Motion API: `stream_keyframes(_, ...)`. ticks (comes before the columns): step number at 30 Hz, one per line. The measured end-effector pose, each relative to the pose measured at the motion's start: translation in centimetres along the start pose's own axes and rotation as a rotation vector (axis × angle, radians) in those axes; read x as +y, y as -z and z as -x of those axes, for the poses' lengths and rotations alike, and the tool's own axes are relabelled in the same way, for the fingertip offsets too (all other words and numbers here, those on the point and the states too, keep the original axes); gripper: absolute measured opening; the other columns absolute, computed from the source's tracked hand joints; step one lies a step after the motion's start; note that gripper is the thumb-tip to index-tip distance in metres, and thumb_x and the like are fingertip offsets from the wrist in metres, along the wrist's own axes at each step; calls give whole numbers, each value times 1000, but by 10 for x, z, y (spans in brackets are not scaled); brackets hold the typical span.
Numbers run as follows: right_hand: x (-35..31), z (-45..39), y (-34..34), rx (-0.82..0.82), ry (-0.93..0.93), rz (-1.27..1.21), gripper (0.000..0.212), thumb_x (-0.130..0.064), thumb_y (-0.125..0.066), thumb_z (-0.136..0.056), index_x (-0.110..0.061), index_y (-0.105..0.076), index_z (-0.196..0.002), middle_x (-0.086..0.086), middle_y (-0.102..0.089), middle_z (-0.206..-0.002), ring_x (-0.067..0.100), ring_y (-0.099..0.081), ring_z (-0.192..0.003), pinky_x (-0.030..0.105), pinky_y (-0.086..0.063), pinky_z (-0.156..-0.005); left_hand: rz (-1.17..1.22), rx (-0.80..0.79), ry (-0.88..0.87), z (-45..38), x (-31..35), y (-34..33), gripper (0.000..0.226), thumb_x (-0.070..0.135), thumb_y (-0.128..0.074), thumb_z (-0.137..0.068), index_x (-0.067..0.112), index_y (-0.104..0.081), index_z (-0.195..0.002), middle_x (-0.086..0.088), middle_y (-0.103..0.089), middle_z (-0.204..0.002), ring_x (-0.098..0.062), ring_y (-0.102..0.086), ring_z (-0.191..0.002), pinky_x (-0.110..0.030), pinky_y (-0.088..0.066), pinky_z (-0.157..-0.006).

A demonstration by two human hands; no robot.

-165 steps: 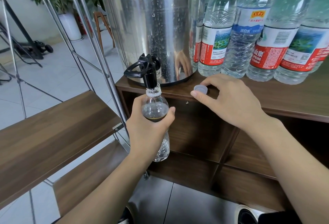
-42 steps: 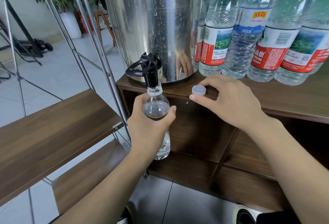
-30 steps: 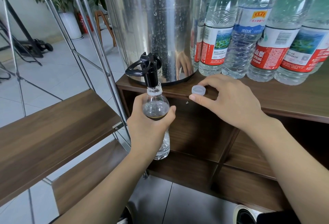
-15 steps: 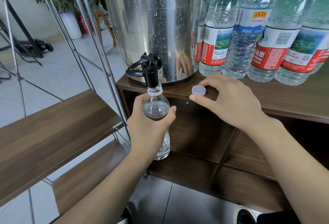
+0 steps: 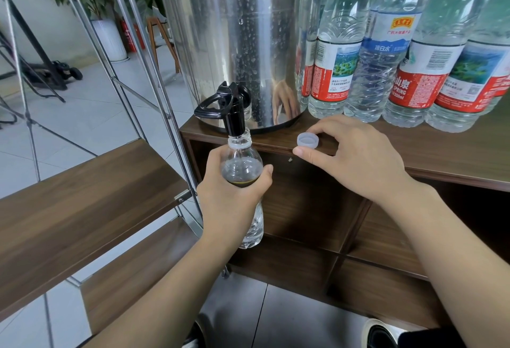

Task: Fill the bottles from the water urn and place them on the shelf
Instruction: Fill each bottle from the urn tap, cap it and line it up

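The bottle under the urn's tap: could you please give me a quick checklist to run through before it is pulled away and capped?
1. Bottle mouth directly under the tap: ok.
2. Left hand grips the bottle around its shoulder: ok.
3. Water level high enough: ok, it sits near the shoulder.
4. Tap closed, flow stopped: cannot tell.
5. Cap within reach on the cabinet top, right hand beside it: ok.
6. Cap actually gripped by the right hand: cannot tell.
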State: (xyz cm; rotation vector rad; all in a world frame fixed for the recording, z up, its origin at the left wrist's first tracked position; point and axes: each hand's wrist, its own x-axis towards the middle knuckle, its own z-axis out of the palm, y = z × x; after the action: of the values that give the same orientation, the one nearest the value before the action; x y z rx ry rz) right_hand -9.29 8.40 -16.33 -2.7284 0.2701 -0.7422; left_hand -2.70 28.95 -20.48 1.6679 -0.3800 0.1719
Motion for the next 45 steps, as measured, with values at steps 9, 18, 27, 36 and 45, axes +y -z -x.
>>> stream_keyframes(9,0,0,0,1,1,5,47,-74,-51,-87,-37,-67,-112,-18,-63,-120,10,-57,-113,32,-43,-87,0,4,3,0,1,0,50,30,-92,-77,27,-63,-118,12,-72,-102,0,-69,-94,-18,-54,-85)
stream_keyframes(18,1,0,-2,4,-1,0,47,-75,-51,-86,-38,-66,-111,-19,-63,-119,10,-56,-113,32,-43,-87,11,1,1,0,1,0,49,28,-92,-77,26,-63,-117,12,-72,-100,-1,-69,-93,-12,-51,-80)
stream_keyframes(27,1,0,-1,5,10,7,48,-74,-50,-87,-37,-67,-112,-19,-63,-119,9,-56,-112,31,-42,-86,16,1,10,0,1,0,50,30,-92,-77,27,-63,-118,11,-73,-102,-3,-69,-94,-17,-54,-83)
stream_keyframes(36,2,0,-1,5,8,8,50,-75,-49,-87,-37,-67,-113,-19,-63,-121,10,-57,-113,33,-44,-86,6,1,14,-1,0,-1,48,30,-92,-77,25,-65,-116,10,-73,-101,-3,-69,-94,-19,-54,-84)
stream_keyframes(45,1,0,-1,2,12,19,48,-73,-51,-88,-36,-67,-113,-19,-63,-121,9,-56,-113,30,-40,-86,-2,0,11,-1,1,0,48,30,-92,-77,26,-64,-116,12,-72,-100,-1,-68,-94,-13,-51,-81)
